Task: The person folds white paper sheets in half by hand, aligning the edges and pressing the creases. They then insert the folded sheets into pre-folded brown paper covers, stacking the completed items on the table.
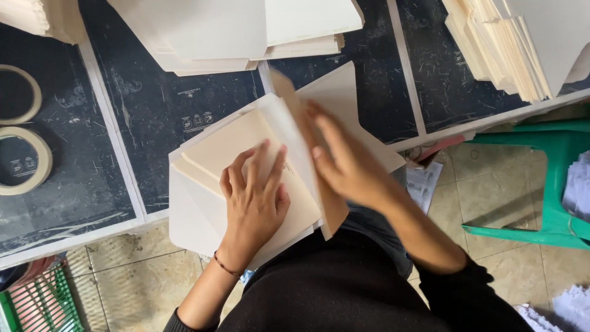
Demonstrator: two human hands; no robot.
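Left hand (255,200) — flat, fingers spread, pressing the cream sheets (246,154) at the worktop's (153,117) near edge; grips nothing. Right hand (344,163) — open and blurred, fingers laid on a raised flap (295,117), folding it over (fold judged partway, not yet creased flat). Tape rolls (21,160) — left edge. Paper stacks (246,34) — far edge and far right corner; whether finished, cannot tell.
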